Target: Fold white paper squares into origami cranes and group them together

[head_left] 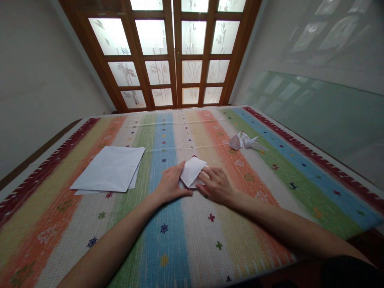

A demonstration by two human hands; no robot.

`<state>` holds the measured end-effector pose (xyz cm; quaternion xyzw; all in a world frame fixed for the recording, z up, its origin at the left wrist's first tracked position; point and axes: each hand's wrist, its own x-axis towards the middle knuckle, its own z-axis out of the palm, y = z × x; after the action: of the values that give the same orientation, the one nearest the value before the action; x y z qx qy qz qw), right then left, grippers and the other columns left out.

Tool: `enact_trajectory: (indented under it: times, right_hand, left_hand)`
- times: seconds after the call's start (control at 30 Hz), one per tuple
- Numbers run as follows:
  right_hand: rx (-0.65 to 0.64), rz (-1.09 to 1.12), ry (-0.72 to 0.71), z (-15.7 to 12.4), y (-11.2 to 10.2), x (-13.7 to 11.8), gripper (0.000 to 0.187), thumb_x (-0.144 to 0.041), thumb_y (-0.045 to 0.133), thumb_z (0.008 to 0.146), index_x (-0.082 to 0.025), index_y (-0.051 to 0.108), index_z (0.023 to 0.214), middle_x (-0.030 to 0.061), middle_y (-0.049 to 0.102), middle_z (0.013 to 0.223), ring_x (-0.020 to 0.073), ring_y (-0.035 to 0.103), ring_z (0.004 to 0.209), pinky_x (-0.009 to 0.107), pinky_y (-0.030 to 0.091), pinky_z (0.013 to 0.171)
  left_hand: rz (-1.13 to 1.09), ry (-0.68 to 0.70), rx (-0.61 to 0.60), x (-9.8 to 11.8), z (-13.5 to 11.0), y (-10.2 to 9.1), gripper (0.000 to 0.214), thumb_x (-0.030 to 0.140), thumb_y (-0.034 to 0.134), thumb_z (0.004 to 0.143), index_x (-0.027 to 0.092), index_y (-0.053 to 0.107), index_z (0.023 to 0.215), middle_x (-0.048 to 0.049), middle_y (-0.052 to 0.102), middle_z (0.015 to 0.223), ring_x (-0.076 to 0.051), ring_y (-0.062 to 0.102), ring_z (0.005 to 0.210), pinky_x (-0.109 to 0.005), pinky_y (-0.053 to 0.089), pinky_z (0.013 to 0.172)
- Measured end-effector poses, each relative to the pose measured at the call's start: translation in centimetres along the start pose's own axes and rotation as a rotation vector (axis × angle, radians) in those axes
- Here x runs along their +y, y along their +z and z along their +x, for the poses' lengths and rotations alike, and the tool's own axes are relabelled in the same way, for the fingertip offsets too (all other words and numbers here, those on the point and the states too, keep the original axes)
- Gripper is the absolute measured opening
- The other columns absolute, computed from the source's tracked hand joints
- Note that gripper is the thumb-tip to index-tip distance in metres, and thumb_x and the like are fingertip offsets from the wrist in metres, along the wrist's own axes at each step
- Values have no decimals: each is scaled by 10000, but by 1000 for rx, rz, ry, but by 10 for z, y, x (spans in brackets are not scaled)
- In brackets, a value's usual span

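A small folded white paper point(193, 171), roughly diamond-shaped with layered edges at its lower side, sits between my hands over the middle of the tablecloth. My left hand point(171, 182) grips it from the left, fingers along its edge and thumb near the bottom. On the other side my right hand point(217, 184) has bent fingers at the right edge, by the layers; its fingertips are partly hidden by the paper. Off to the left lies a stack of white paper sheets point(109, 168). Farther back on the right rests a folded white paper crane point(246, 141).
A striped, multicoloured tablecloth point(163, 240) covers the table. Beyond its far edge stand wooden doors with frosted glass panes point(177, 72). A pale wall rises on the left, and a greenish glass panel point(315, 112) leans along the right wall.
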<state>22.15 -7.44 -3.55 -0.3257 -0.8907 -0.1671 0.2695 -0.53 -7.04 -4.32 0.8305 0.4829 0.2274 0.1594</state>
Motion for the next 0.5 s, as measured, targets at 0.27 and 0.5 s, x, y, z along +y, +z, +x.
enact_trajectory:
  times: [0.27,0.5]
  right_hand:
    - [-126,40,-9,5,2,3,253,-369,556,909,-152,647,1002,108,658,968,246,501,891,364,330,769]
    - [74,-21,18,-1,7,4,264,-402,576,898,-165,650,991,135,645,1057,257,516,951,382,367,792]
  left_hand:
    - [37,51,10,1,0,0,1075,547,797,623,213,232,1475,-189,433,1457,-372,467,1289,-535,365,1044]
    - [40,32,-18,1,0,0,1098,618,769,619,210,231,1485,-192,422,1466,-381,448,1305,-545,344,1061]
